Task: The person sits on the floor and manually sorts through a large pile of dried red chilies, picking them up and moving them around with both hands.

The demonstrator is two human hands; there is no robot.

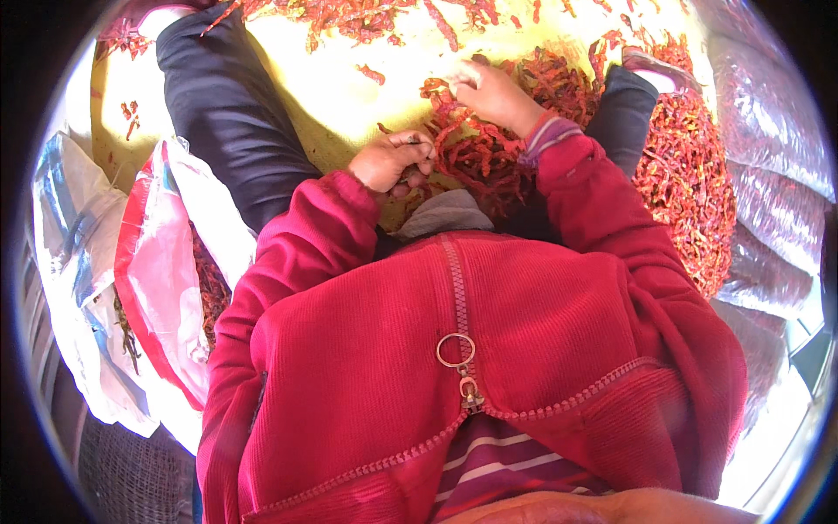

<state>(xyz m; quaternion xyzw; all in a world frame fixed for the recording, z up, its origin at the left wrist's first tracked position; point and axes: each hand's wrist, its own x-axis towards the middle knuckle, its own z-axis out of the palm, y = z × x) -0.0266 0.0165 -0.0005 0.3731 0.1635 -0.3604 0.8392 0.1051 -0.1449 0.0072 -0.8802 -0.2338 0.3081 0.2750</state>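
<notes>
Dried red chilli peppers (pixel 483 166) lie in a loose heap between my legs on a yellow sheet (pixel 305 96). At the heap's left edge is my left hand (pixel 397 163), with its fingers curled in and the thumb against them. Whatever it pinches is too small to name. Over the far side of the heap reaches my right hand (pixel 496 92), its fingers bent together beside some chillies. Glare washes out its fingertips, so anything held there is hidden.
My outstretched legs flank the heap. More chillies (pixel 685 188) are piled at the right, beside stacked clear plastic bags (pixel 777 140). Scattered chillies (pixel 349 17) lie at the far side. White and pink sacks (pixel 157 279) stand at the left, with chillies inside one.
</notes>
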